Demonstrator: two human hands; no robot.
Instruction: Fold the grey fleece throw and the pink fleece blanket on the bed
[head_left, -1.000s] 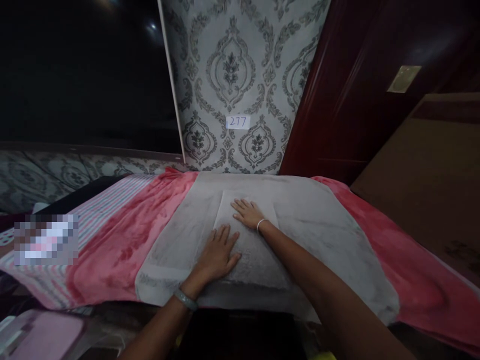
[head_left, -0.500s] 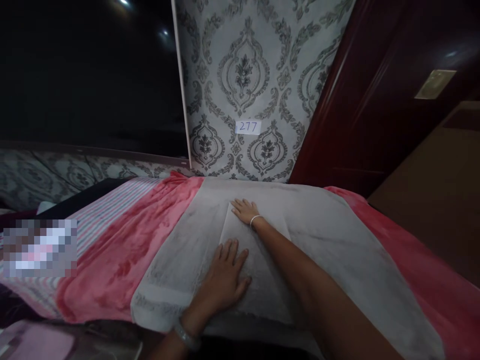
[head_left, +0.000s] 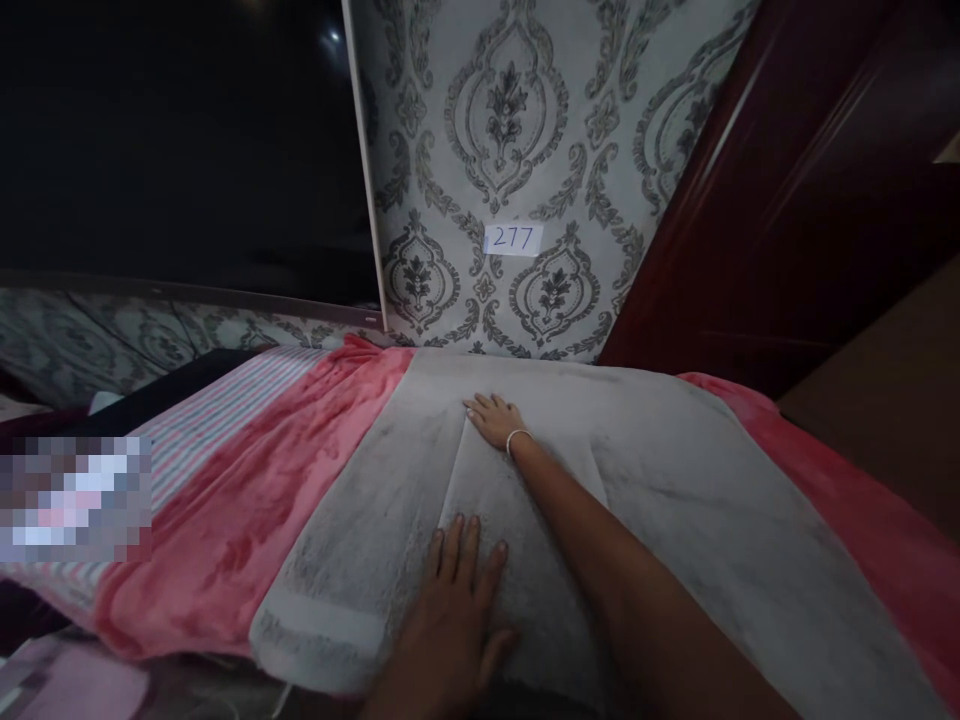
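Under both hands, a broad grey, short-piled plush cloth [head_left: 675, 470] lies spread almost flat, running out to either side of them. Beneath it, a coral-pink plush blanket [head_left: 251, 500] shows left of the left hand and again well to the right of the right hand. Farther left is a pink, white and grey-green striped fabric [head_left: 221, 410]. Between the hands, the grey cloth carries a paler, straight-edged patch [head_left: 484, 490]; whether this is a separate layer or smoothed pile, I cannot tell.

The cloth looks soft, limp and fairly light for its spread, unlikely to break but apt to drag or crease. Its rounded near corner, left of the left hand, seems the easiest hold.

The left hand [head_left: 457, 610], blurred, and the farther right hand [head_left: 495, 420] are palm down, fingers spread, gripping nothing. A thin white bracelet [head_left: 517, 438] circles the right wrist.
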